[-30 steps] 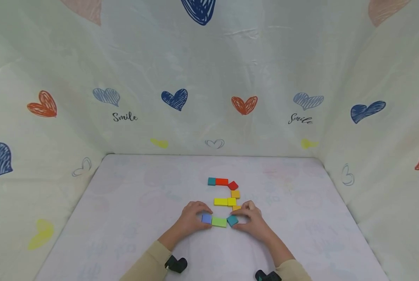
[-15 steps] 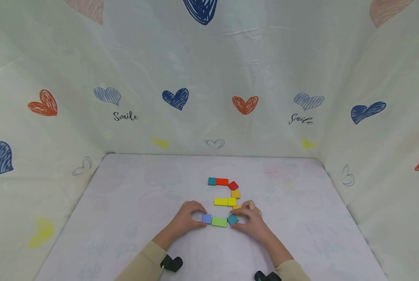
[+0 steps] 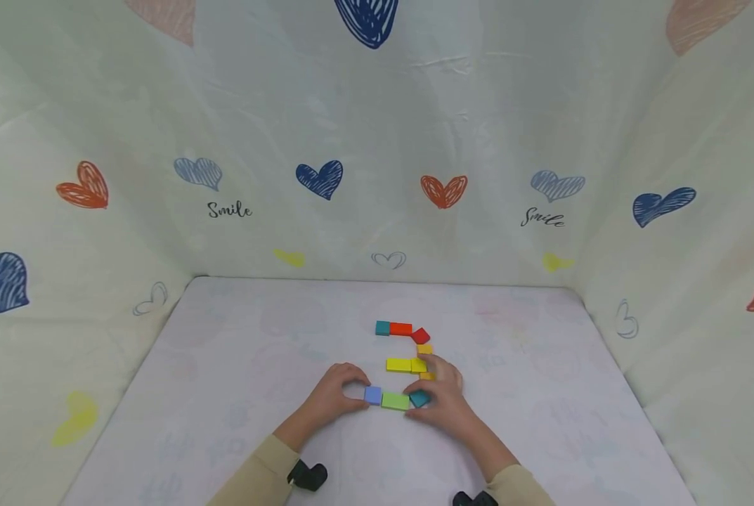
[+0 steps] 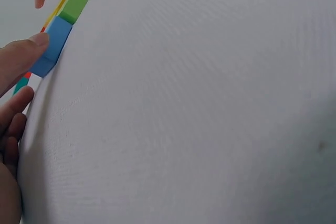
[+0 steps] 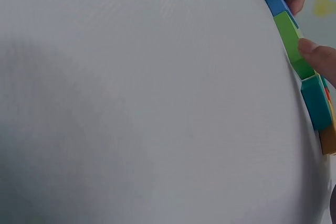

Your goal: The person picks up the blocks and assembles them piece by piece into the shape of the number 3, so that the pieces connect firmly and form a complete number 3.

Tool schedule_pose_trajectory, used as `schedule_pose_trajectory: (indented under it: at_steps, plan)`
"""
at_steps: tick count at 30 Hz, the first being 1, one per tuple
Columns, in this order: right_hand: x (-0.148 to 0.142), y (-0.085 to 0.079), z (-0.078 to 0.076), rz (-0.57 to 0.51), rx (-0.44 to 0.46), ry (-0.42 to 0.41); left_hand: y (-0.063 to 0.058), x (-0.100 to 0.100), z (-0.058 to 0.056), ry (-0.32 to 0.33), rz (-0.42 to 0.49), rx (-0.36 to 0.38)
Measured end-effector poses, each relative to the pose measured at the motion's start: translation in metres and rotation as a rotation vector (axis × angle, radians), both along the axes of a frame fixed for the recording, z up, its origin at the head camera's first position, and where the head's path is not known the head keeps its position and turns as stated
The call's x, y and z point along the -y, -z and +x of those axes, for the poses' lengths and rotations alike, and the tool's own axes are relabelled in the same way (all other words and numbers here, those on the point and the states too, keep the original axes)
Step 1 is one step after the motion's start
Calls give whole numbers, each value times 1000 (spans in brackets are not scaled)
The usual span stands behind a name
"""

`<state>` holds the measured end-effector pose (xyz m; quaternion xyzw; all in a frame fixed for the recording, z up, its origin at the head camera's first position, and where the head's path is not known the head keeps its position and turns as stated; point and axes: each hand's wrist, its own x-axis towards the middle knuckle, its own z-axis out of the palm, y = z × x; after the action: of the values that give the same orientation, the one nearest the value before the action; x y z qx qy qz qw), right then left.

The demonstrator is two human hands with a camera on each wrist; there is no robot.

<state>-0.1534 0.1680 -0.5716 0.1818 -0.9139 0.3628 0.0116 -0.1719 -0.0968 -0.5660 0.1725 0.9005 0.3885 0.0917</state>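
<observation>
A blue block [image 3: 373, 396], a light green block [image 3: 395, 401] and a tilted teal block [image 3: 419, 398] form the front row on the white table. My left hand [image 3: 332, 395] pinches the blue block at its left end, thumb on the near side and index finger on the far side; the left wrist view shows the thumb on the blue block [image 4: 54, 45]. My right hand [image 3: 445, 398] reaches over the teal block, partly hiding it. Its thumb and index finger pinch the right end of the green block [image 5: 287, 35], as the right wrist view shows of the thumb.
Behind the front row, two yellow blocks [image 3: 398, 365] lie end to end, with orange blocks [image 3: 424, 348] beside them, partly behind my right hand. Farther back are another teal block [image 3: 382, 328], a long red block [image 3: 401, 329] and a turned red block [image 3: 421, 336]. Heart-printed cloth [image 3: 377, 126] surrounds the table.
My right hand has shifted left from the teal block to the green block's end. The left hand has drawn back slightly to the left along the blue block. The blocks look unmoved.
</observation>
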Motion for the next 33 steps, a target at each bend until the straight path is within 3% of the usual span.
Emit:
schedule_pose_trajectory:
  at_steps: [6,20,33]
  plan:
    - [3,-4,-3,72,12,-24,-2,4,2,2,-41,-39]
    - [3,-7,-3,109,-5,-58,-6,-4,10,-41,-161,-111]
    - [2,-9,-6,156,-38,-106,-9,-4,15,1,-181,-63]
